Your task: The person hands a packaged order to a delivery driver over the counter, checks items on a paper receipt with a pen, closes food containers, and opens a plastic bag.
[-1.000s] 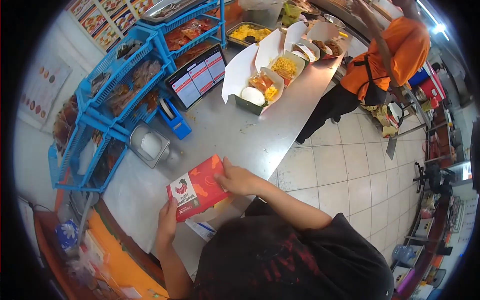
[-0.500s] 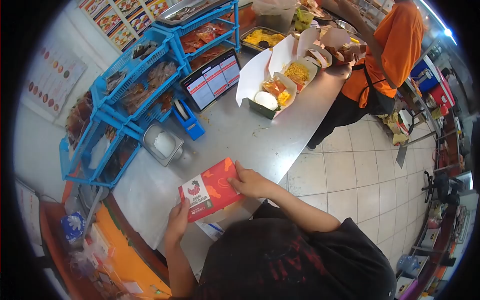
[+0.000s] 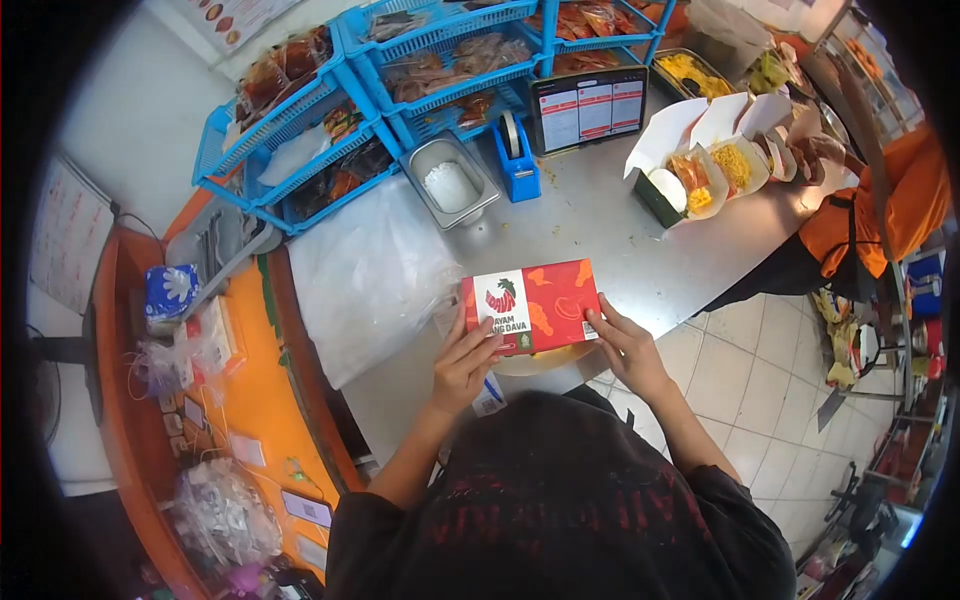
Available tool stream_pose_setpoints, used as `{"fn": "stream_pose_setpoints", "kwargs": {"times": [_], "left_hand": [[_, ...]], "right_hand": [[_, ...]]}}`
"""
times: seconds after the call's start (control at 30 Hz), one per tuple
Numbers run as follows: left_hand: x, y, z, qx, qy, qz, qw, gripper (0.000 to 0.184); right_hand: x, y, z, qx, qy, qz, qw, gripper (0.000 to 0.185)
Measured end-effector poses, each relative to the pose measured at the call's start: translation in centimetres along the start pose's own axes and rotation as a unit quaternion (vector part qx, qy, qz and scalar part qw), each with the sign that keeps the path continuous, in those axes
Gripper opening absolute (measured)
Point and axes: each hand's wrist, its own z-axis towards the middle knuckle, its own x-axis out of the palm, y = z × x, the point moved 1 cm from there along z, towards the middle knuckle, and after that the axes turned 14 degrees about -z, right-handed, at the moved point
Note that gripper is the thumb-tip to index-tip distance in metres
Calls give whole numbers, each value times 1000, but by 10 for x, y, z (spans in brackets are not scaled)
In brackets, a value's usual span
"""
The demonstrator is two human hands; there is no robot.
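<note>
In the head view, both hands are partly closed around a red and orange rectangular cardboard box with a white printed panel point(image 3: 558, 298), held over the near edge of the grey metal bench point(image 3: 590, 225). The left hand point(image 3: 462, 368) has its fingers lying across the box's lower left corner; the right hand point(image 3: 632, 348) grips the right end, its fingers bent along that side. Whether the box touches the bench cannot be told.

Clear, whitish plastic sheeting point(image 3: 360, 275) covers the bench's left edge. Along the far edge stand stacked blue plastic baskets point(image 3: 455, 88) containing bagged items. In front of them sit a rectangular steel container point(image 3: 472, 207) with white contents, a blue tape dispenser point(image 3: 520, 175) and a dark-framed tablet point(image 3: 588, 108) with a lit screen. Towards the far right corner, open white-lined cardboard food boxes point(image 3: 660, 135) form a row, near a person in an orange top point(image 3: 912, 195).
</note>
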Motion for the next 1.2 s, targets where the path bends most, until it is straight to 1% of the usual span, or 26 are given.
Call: {"fn": "stream_pose_setpoints", "kwargs": {"times": [0.07,0.2,0.23,0.27,0.3,0.33,0.37,0.4,0.43,0.47,0.5,0.53,0.57,0.6,0.63,0.7,0.77,0.8,0.87,0.93,1.0,1.07,1.1,1.13,1.17,1.2], "left_hand": [[0,-16,8,-15,-3,15,1000,40],[4,5,-6,12,14,53,998,44],[5,11,-7,61,21,76,995,44],[6,15,-8,109,28,101,989,43],[5,7,-6,108,27,102,989,43],[5,-8,-1,68,32,137,988,35],[6,-21,10,31,37,172,984,28],[8,-31,26,35,32,175,983,28],[12,-43,42,5,93,122,988,20],[19,-48,53,-25,155,69,985,14],[25,-46,60,10,170,42,984,12],[25,-42,63,13,166,46,985,12],[24,-37,63,-7,167,-4,986,12],[25,-34,62,-27,166,-55,984,11],[25,-36,62,-47,161,-69,983,11],[30,-38,57,-61,153,-62,984,13],[30,-39,58,-79,148,-64,984,16],[29,-40,57,-83,150,-59,983,16],[29,-39,58,-98,149,-75,981,17],[28,-40,58,-105,150,-85,979,14],[26,-35,60,-103,147,-94,979,13],[29,-33,55,-93,150,-100,979,12],[29,-34,55,-94,149,-104,979,12],[29,-34,55,-93,149,-99,979,12],[28,-35,56,-92,151,-94,980,12],[29,-35,57,-94,151,-98,979,12]], "right_hand": [[-9,10,1,3,10,-5,1000,51],[-5,7,-3,7,25,-34,999,51],[-3,2,-4,5,26,-35,999,51],[-1,-5,-6,27,45,3,999,49],[1,-8,-6,48,64,41,996,47],[-1,-7,-4,46,64,41,996,47],[-8,-4,2,-1,39,-11,999,47],[-15,-1,10,-48,14,-64,997,46],[-21,2,20,-52,10,-60,997,39],[-28,3,31,-57,8,-60,997,39],[-34,2,48,-91,44,-60,993,36],[-38,-3,65,-124,79,-60,987,33],[-26,-33,86,-161,86,-21,983,24],[-8,-54,110,-1,58,133,989,25],[13,-68,136,156,31,282,946,26],[48,-74,193,199,-46,307,930,33],[76,-87,231,334,66,372,864,29],[92,-93,240,334,68,377,861,29],[117,-101,255,356,125,341,861,27],[111,-89,244,335,113,382,854,25],[119,-94,228,318,56,454,830,17],[138,-98,217,272,-73,367,886,16],[139,-99,213,201,-131,223,945,15],[141,-100,209,123,-183,73,973,13],[114,-77,211,142,-114,2,983,12],[100,-74,213,144,-111,0,983,12]]}}
